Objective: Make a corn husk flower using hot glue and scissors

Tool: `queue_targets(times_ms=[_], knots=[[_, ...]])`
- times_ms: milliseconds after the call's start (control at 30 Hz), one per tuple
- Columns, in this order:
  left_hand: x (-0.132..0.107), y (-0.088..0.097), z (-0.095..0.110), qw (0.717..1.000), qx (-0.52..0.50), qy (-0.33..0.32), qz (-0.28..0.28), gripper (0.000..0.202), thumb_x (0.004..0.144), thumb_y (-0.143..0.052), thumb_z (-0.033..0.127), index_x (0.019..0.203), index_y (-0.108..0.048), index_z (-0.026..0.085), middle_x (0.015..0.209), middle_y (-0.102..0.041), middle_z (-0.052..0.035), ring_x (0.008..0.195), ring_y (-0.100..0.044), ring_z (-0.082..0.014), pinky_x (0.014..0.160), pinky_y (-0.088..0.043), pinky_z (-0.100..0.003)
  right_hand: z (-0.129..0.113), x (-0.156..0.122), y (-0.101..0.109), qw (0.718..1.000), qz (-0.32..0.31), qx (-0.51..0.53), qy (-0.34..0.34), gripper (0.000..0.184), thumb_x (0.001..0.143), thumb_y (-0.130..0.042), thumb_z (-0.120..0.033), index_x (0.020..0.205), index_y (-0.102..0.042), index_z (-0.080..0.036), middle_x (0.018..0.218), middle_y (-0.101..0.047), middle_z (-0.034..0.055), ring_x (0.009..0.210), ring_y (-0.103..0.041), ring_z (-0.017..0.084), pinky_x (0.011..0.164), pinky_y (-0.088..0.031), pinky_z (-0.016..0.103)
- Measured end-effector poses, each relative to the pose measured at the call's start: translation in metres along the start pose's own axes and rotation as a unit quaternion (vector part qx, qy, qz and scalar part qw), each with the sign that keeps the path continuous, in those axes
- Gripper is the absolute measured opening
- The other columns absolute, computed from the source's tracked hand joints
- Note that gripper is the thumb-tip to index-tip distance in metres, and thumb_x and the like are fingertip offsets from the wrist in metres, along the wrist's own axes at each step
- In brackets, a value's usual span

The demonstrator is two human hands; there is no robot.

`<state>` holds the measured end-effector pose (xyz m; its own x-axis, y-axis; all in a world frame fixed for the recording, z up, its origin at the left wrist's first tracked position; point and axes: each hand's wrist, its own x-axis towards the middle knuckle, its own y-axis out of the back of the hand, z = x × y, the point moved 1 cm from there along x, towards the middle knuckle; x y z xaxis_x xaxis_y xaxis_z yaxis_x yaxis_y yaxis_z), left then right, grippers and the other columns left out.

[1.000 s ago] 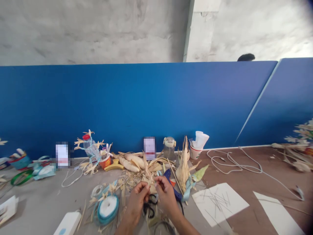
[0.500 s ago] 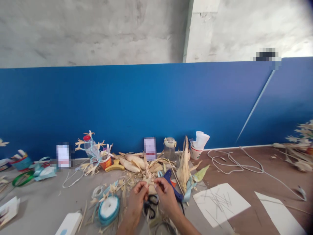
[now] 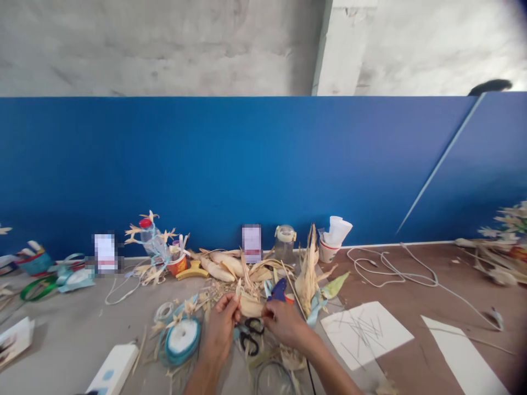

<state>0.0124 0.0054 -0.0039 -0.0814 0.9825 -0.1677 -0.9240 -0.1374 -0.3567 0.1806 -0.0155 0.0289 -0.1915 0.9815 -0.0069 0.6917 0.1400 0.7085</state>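
My left hand (image 3: pixel 224 317) pinches a small pale corn husk piece (image 3: pixel 239 287) that points upward from thumb and fingertips. To its right, my right hand (image 3: pixel 286 323) has its fingers bent together; whatever they hold, if anything, is hidden. A wider corn husk piece (image 3: pixel 252 305) lies between the hands, close to the right fingertips. Black-handled scissors (image 3: pixel 250 344) rest just below, between my wrists. Behind the right hand is a blue glue gun (image 3: pixel 279 288), partly covered by that hand. A blue ribbon spool (image 3: pixel 182 341) lies left of my left hand.
Corn husks (image 3: pixel 220 267) pile up behind the hands, near a phone (image 3: pixel 251 243) and a clear jar (image 3: pixel 285 244). White paper (image 3: pixel 366 334) with thin sticks lies at right. A white cable (image 3: pixel 395 280) loops across the table. A white box (image 3: pixel 113 368) sits front left.
The hands have moved apart from being together at the fingertips; my right hand has shifted right and turned palm-down. The left keeps the husk piece. The view has tilted slightly.
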Motion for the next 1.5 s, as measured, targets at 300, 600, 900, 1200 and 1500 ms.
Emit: queue_targets(times_ms=[300,600,900,1200,1500], knots=[[-0.001,-0.002,0.005,0.998,-0.055,-0.011,-0.013,0.033,0.058,-0.079,0.042,0.063,-0.058,0.016,0.051,-0.051,0.0064,0.044,-0.041,-0.0057,0.046,-0.028,-0.020,0.004,-0.010,0.009,0.996,-0.035,-0.083,0.004,0.025,0.064,-0.053,-0.004,0.063,-0.072,-0.021,0.065,-0.071,0.0050,0.060,-0.061,0.017,0.052,-0.030,0.023],[-0.001,-0.001,0.001,0.998,-0.059,-0.018,-0.030,0.028,0.064,-0.076,0.039,0.062,-0.058,0.017,0.052,-0.051,0.0061,0.046,-0.041,-0.0073,0.048,-0.029,-0.021,0.022,-0.032,-0.011,0.988,-0.046,-0.133,0.066,0.030,0.060,-0.053,-0.001,0.071,-0.073,-0.021,0.075,-0.070,0.0058,0.064,-0.061,0.018,0.054,-0.029,0.024],[0.000,-0.003,0.002,0.997,-0.073,-0.009,-0.033,0.031,0.060,-0.079,0.038,0.061,-0.057,0.017,0.053,-0.051,0.0056,0.044,-0.041,-0.0061,0.046,-0.031,-0.021,0.015,-0.029,-0.012,0.989,-0.051,-0.103,0.091,0.025,0.059,-0.052,0.000,0.067,-0.068,-0.017,0.075,-0.066,0.0048,0.071,-0.058,0.017,0.062,-0.035,0.023],[0.002,-0.002,-0.004,0.996,-0.084,-0.006,-0.030,0.027,0.061,-0.078,0.036,0.064,-0.059,0.017,0.053,-0.052,0.0060,0.044,-0.042,-0.0069,0.044,-0.031,-0.020,0.015,-0.019,-0.001,0.996,-0.083,-0.025,-0.018,0.022,0.065,-0.054,-0.006,0.077,-0.069,-0.017,0.072,-0.067,-0.0002,0.066,-0.056,0.013,0.057,-0.034,0.020],[0.000,-0.002,-0.002,0.997,-0.070,-0.006,-0.029,0.029,0.060,-0.079,0.037,0.064,-0.058,0.017,0.054,-0.051,0.0058,0.045,-0.042,-0.0073,0.046,-0.032,-0.021,0.010,-0.014,-0.004,0.997,-0.041,-0.066,0.015,0.024,0.073,-0.051,-0.012,0.083,-0.073,-0.018,0.083,-0.073,0.0048,0.076,-0.064,0.016,0.065,-0.038,0.021]])
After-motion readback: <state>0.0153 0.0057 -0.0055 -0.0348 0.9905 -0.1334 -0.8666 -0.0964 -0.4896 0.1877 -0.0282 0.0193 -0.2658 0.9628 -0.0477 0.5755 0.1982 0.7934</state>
